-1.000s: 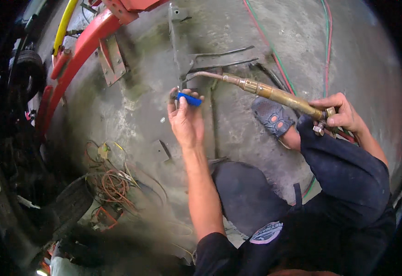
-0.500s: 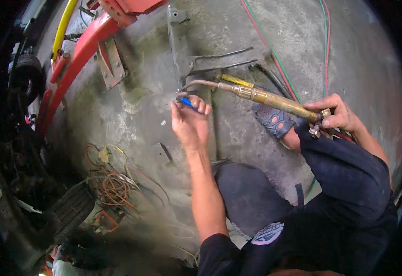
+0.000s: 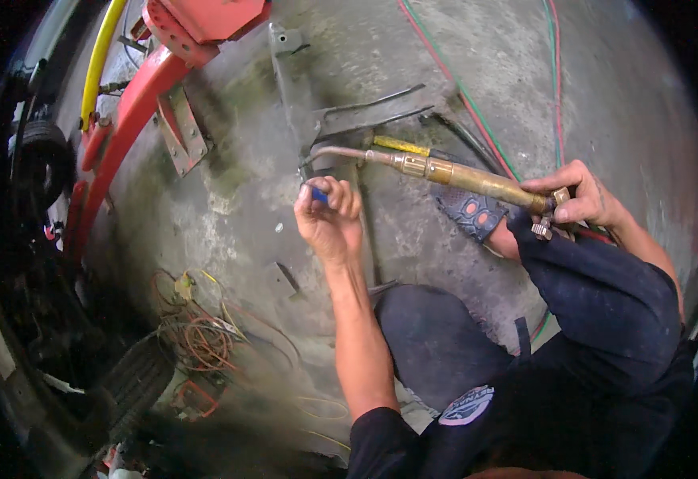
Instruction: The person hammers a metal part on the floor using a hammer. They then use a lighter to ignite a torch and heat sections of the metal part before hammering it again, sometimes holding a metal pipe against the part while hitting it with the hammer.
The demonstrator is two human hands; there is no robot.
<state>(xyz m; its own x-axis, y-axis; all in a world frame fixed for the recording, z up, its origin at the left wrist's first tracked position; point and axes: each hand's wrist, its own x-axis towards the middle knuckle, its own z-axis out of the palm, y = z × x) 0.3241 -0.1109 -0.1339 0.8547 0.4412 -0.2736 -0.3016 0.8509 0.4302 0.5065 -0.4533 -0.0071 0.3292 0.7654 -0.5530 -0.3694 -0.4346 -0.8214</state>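
Observation:
A small blue lighter [image 3: 319, 194] is held in my left hand [image 3: 331, 227], its thumb and curled fingers closed around it so that most of its body is hidden. The lighter's dark top end comes up right by the bent copper tip [image 3: 329, 151] of a brass torch [image 3: 464, 178]. I cannot make out a flame there. My right hand [image 3: 584, 195] grips the rear of the torch near its knurled valve knobs [image 3: 541, 229]. The torch points left, across and above my sandalled foot [image 3: 470, 209].
Behind the torch tip lie a grey metal bar [image 3: 291, 88], a flat bracket [image 3: 377, 112] and a yellow-handled tool [image 3: 401, 144]. Red and green hoses [image 3: 476, 112] cross the floor. A red steel arm [image 3: 129, 120] stands left; tangled orange cords [image 3: 205, 339] and a tyre [image 3: 137, 383] lie lower left.
My left hand has turned the lighter, and its fingers now cover more of it, with its top nearer the torch tip. The right hand still holds the torch. The view has shifted slightly.

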